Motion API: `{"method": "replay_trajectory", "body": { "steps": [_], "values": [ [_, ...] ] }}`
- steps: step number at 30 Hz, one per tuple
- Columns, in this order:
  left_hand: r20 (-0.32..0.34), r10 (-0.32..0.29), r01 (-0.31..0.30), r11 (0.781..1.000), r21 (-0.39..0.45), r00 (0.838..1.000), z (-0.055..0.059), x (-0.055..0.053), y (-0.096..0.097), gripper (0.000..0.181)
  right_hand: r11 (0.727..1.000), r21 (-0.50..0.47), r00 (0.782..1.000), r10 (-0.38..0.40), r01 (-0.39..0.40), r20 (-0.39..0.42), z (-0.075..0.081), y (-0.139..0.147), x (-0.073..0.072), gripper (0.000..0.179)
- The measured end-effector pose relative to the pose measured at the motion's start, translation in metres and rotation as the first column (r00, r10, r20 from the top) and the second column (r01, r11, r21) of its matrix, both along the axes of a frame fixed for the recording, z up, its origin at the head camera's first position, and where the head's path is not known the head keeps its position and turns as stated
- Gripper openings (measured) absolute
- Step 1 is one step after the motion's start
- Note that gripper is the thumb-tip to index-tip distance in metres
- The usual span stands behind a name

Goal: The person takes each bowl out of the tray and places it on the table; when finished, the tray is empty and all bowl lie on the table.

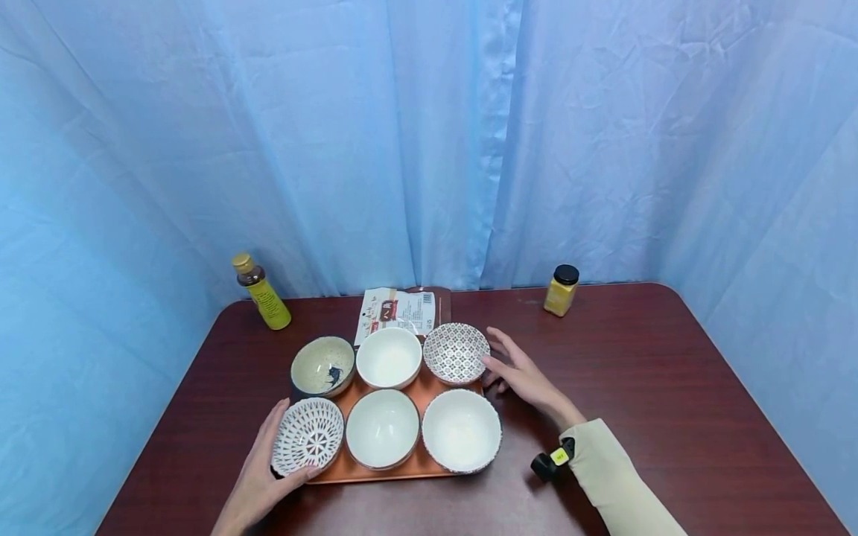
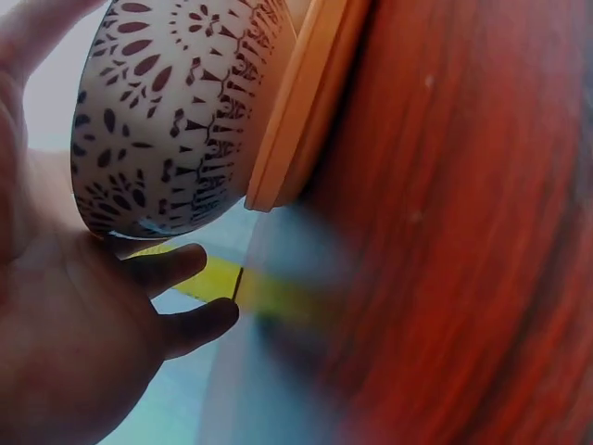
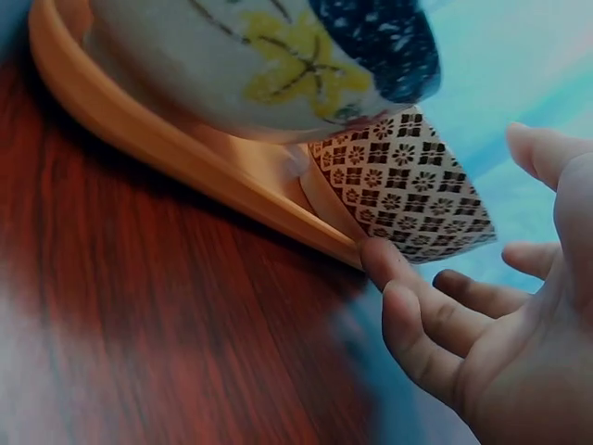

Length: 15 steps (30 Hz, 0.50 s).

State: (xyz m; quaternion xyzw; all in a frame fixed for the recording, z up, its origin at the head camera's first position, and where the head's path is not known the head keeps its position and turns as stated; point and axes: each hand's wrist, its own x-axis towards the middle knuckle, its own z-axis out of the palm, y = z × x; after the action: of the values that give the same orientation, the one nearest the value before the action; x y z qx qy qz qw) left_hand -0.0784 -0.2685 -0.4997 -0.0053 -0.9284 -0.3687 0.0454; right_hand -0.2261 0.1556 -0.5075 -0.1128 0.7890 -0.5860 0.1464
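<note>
Several bowls stand in two rows on an orange tray (image 1: 362,474). My left hand (image 1: 260,476) holds the front-left bowl (image 1: 308,437), white with a dark petal pattern. Its thumb lies along the near rim and its fingers reach round the left side; in the left wrist view two fingers extend free below the bowl (image 2: 176,120). My right hand (image 1: 526,376) is beside the back-right bowl (image 1: 457,353), which has a dark lattice of small flowers. In the right wrist view its fingers are spread and loosely bent, one fingertip at the tray's corner (image 3: 347,248).
A green-labelled bottle (image 1: 268,301) stands at the back left, a black-lidded yellow jar (image 1: 561,292) at the back right. Behind the bowls lies a white and brown packet (image 1: 409,309). Blue curtains (image 1: 429,149) hang around the dark red table (image 1: 643,387).
</note>
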Motion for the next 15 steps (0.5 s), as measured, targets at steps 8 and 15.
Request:
{"method": "replay_trajectory", "body": {
  "steps": [8, 15],
  "values": [
    [0.115, 0.037, -0.044, 0.997, 0.062, 0.993, -0.007, 0.002, -0.003, 0.115, 0.992, -0.114, 0.997, 0.062, -0.057, 0.041, -0.005, -0.007, -0.008, 0.069],
    [0.130, 0.050, -0.069, 0.986, 0.150, 0.990, -0.012, 0.004, -0.005, 0.114, 0.978, -0.194, 0.992, 0.089, -0.071, 0.086, -0.007, -0.009, -0.011, 0.068]
  ]
}}
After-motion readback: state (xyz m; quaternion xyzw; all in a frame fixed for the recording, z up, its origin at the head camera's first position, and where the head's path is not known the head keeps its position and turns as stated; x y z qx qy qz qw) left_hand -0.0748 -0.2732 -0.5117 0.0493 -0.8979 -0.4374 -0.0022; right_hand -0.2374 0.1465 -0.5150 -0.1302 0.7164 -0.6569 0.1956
